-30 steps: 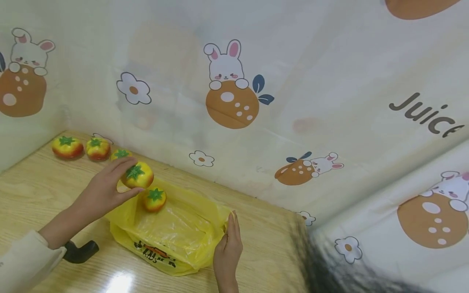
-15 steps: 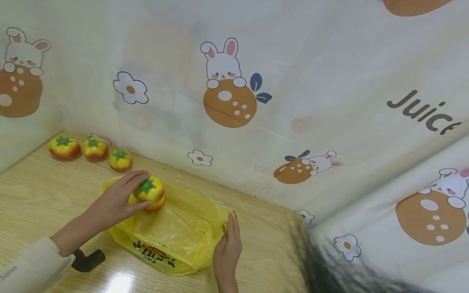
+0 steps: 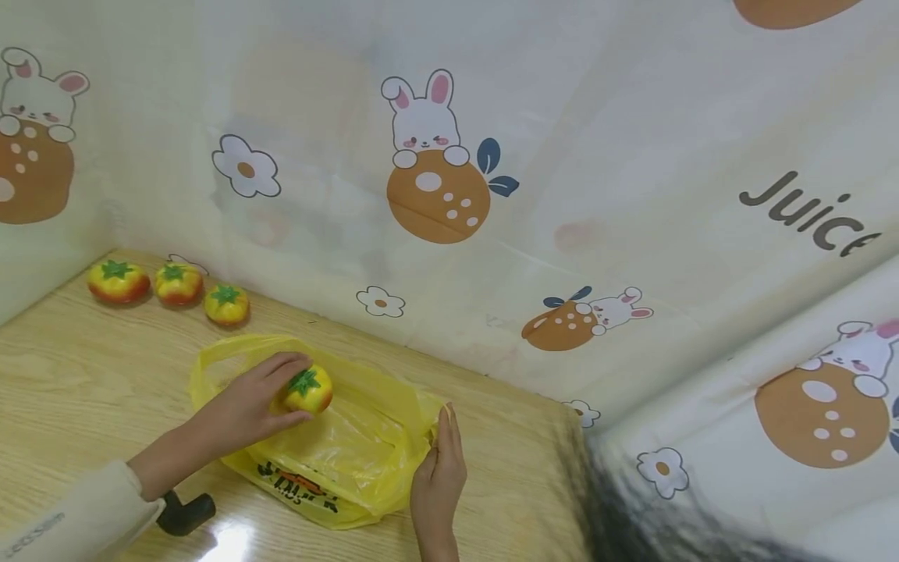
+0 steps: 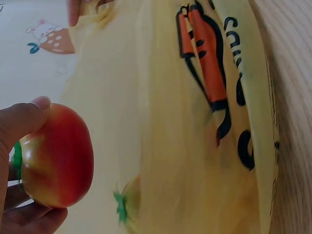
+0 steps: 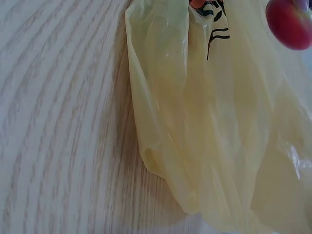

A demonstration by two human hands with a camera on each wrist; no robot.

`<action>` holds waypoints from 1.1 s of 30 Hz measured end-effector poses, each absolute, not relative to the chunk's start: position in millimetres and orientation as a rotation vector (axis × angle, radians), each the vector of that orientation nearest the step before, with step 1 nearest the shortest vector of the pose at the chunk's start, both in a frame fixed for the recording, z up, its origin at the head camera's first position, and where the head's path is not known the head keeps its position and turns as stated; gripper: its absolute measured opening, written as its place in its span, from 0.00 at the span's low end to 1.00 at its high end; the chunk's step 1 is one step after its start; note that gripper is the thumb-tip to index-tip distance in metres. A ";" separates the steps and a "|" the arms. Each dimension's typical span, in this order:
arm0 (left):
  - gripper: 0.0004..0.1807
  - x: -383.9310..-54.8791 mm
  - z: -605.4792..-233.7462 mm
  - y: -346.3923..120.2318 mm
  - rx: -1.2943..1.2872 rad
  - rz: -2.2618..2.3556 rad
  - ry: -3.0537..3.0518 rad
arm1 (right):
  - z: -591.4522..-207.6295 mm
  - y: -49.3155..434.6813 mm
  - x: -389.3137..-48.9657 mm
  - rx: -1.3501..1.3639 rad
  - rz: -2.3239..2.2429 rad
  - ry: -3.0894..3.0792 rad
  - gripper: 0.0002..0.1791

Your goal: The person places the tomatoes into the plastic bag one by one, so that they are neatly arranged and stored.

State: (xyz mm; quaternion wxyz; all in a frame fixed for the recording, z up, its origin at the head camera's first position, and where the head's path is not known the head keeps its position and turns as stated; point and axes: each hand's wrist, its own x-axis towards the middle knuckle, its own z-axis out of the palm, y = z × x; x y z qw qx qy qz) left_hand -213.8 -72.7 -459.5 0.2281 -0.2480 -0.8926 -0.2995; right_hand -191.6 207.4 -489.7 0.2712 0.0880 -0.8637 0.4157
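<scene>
My left hand (image 3: 249,406) grips a yellow-red toy tomato (image 3: 309,389) with a green leafy top, above the mouth of a yellow plastic bag (image 3: 309,499). In the left wrist view the red underside of this tomato (image 4: 63,156) shows, with thumb and fingers around it. Lower down, another toy tomato (image 4: 130,204) is partly visible against the bag's yellow film. At the bag's right end my right hand (image 3: 438,480) pinches the rim and holds it up. Only the bag (image 5: 195,122) and a red part of the held tomato (image 5: 290,24) appear in the right wrist view.
Three more toy tomatoes, a left one (image 3: 119,282), a middle one (image 3: 179,283) and a right one (image 3: 227,304), stand in a row at the table's back left. A printed curtain (image 3: 316,234) backs the wooden table (image 3: 70,375). A black curved piece (image 3: 186,515) is beside the left sleeve.
My left hand has carried the tomato right and down over the bag opening. The tomato seen in the bag earlier is now hidden in the head view. My right hand stays in place.
</scene>
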 end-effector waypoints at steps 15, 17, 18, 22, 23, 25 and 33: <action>0.37 -227.9 -473.7 -48.8 -0.674 -0.818 -2.545 | -489.6 207.6 -188.2 0.208 1.110 -2.358 0.26; 0.37 -230.2 -474.6 -46.3 -0.649 -0.798 -2.550 | -489.9 207.5 -188.0 0.203 1.102 -2.360 0.26; 0.37 -231.6 -475.0 -45.1 -0.635 -0.787 -2.553 | -490.2 207.5 -187.8 0.201 1.101 -2.360 0.26; 0.37 -237.1 -476.8 -41.3 -0.581 -0.720 -2.531 | -491.6 207.2 -187.4 0.197 1.099 -2.370 0.26; 0.37 -238.2 -476.9 -40.5 -0.565 -0.707 -2.520 | -491.7 207.1 -187.4 0.196 1.100 -2.371 0.26; 0.37 -240.3 -477.7 -39.0 -0.529 -0.683 -2.500 | -491.2 206.9 -187.0 0.195 1.097 -2.376 0.25; 0.37 -247.8 -483.6 -31.5 -0.464 -0.650 -2.526 | -490.7 207.2 -186.0 0.188 1.087 -2.387 0.26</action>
